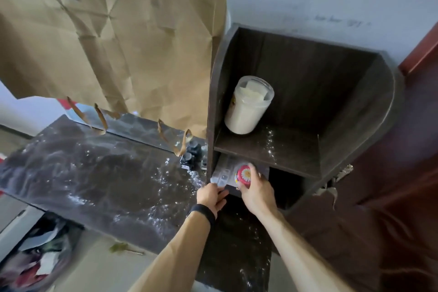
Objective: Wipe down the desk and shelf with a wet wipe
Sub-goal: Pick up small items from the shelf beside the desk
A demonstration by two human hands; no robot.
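Dark wood: the shelf (305,106), a two-tier unit standing on the right end of the desk (99,178), both dusted with white specks.
Right hand: the right hand (256,193) reaches into the mouth of the lower compartment, fingers curled round a small round tin (244,176) with a red rim and a daisy on its lid, gripping it from the side.
Left hand: the left hand (212,197), a black band on its wrist, has its fingers drawn together, pinching the near edge of a clear plastic sheet (224,172) that lies in the lower compartment, just left of the tin.
Wet wipes: a white tub of wipes (247,105), uncapped, stands on the upper shelf board towards its left wall; no wipe shows in either hand.
Edges: both hands sit right at the lower compartment's front lip, under the upper board's front edge; the left side panel is just beside the left hand.
Open room: the right part of the upper board is bare; the desk's broad dark top to the left is open apart from small dark bottles (191,155) by the shelf's side panel.
Backdrop: creased brown paper (106,42) hangs behind the desk, torn strips dangling over its rear edge.
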